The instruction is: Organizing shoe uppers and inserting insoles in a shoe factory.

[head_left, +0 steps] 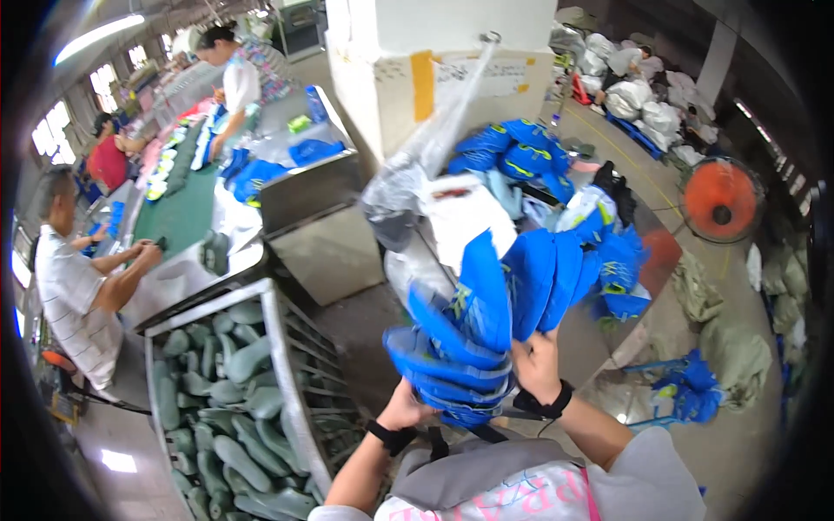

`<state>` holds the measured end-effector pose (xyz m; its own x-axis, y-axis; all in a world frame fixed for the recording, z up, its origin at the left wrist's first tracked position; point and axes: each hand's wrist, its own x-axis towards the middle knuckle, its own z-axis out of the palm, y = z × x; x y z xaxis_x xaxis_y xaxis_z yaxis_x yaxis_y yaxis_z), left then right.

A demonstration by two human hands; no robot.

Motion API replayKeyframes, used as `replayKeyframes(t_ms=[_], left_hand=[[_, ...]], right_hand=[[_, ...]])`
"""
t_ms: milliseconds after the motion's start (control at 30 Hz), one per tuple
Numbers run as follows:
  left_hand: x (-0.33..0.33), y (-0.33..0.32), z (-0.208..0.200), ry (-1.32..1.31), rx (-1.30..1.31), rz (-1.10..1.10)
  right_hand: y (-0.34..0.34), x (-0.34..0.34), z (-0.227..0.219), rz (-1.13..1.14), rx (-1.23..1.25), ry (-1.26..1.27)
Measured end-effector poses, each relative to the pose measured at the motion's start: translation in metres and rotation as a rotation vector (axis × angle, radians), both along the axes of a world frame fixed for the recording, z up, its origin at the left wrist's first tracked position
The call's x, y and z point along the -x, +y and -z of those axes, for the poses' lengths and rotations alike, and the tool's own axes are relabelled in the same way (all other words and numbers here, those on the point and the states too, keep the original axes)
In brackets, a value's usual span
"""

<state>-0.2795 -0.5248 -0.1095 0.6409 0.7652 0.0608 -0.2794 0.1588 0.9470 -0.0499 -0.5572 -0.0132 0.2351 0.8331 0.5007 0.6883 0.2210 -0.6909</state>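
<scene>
In front of my body is a thick stack of bright blue shoe uppers (447, 347), nested and slightly blurred by motion. My left hand (407, 406) is closed round its lower left side, with the fingertips hidden beneath. My right hand (537, 369) grips its right side, where several more blue uppers (543, 273) fan out. A dark band circles each wrist. Beyond the stack, a heap of blue uppers (521, 156) with yellow-green trim lies beside a white sheet (469, 217) and a clear plastic bag (400, 204).
Left of me stands a metal cage (282, 347) full of green shoe lasts (230, 391). Co-workers (82, 278) work along a green conveyor (187, 208). A white pillar (443, 78) rises ahead. At right are an orange fan (721, 200), blue uppers (695, 391) and sacks (734, 356).
</scene>
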Motion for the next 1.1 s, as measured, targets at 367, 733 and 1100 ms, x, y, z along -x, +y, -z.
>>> replayKeyframes(t_ms=[367,733,1100], left_hand=[[0.164,0.015,0.020,0.516,-0.435,-0.641],[0.217,0.159,-0.067,0.219,-0.238,-0.933],[0.198,0.523,-0.137,0.243,-0.479,-1.106]], right_hand=[[0.105,0.150,-0.003,-0.584,-0.205,0.202],[0.358,0.276,-0.045,-0.914,-0.267,0.054],[0.683,0.270,-0.180,-0.700,-0.580,-0.159]])
